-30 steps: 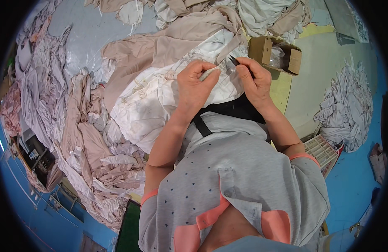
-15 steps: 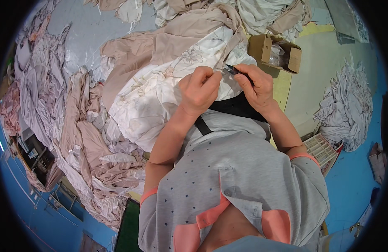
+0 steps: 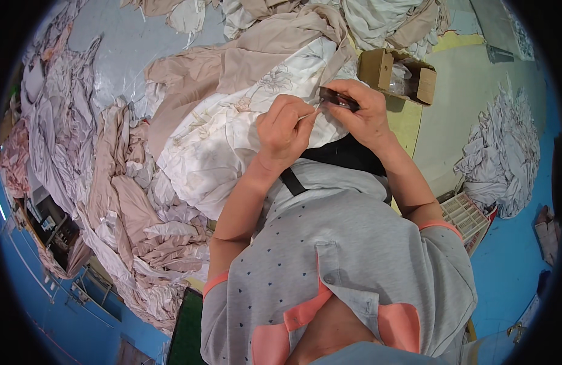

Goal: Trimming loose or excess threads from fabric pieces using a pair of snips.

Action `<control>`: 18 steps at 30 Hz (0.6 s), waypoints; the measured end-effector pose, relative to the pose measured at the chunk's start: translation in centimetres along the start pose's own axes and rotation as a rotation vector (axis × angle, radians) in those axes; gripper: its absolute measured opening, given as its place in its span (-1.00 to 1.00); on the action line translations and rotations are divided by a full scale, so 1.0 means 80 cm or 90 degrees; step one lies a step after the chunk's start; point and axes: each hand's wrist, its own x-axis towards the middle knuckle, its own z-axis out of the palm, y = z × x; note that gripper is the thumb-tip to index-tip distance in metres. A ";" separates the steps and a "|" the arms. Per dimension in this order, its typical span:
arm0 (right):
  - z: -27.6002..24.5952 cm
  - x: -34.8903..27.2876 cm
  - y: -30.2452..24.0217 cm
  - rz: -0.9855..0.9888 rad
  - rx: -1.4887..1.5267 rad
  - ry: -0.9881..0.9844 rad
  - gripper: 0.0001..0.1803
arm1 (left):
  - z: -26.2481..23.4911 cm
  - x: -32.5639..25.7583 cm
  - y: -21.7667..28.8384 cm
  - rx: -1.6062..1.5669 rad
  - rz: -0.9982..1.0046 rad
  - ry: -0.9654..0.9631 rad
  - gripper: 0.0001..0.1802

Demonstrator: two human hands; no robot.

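Observation:
Over my lap and the work surface spreads a white cloth (image 3: 214, 149) with embroidered flowers and a wide beige band (image 3: 190, 91). My left hand (image 3: 284, 131) is closed, thumb and forefinger pinching a pale bit of this cloth at its right side. Held in my right hand (image 3: 367, 112) is a pair of small dark thread snips (image 3: 338, 98), their tip close to the left fingertips. The snips' blades are partly hidden by my fingers, and I cannot tell whether they touch the cloth. Both hands are nearly together above the cloth.
An opened cardboard box (image 3: 378, 70) with clear plastic inside stands beyond my right hand. Heaps of beige and white cloth (image 3: 126, 201) lie to the left, with more at the far side. On the right are a grey-white cloth pile (image 3: 503, 155) and a cream plastic crate (image 3: 465, 217).
My right hand has turned and shifted slightly left and away from me, so the snips now show more side-on. My left hand has moved a little to the left.

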 end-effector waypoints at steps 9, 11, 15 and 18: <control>-0.003 0.004 0.013 0.143 0.028 -0.053 -0.90 | -0.011 -0.001 -0.009 -0.287 -0.436 -0.035 -0.89; 0.002 0.000 0.016 0.162 0.050 -0.029 -0.91 | -0.014 0.001 -0.011 -0.373 -0.537 -0.019 -0.91; 0.017 -0.009 0.016 0.168 0.119 -0.001 -0.88 | -0.018 0.001 -0.018 -0.422 -0.571 -0.038 -0.93; 0.021 -0.009 0.011 0.186 0.143 -0.009 -0.86 | -0.019 0.002 -0.019 -0.458 -0.601 -0.032 -0.94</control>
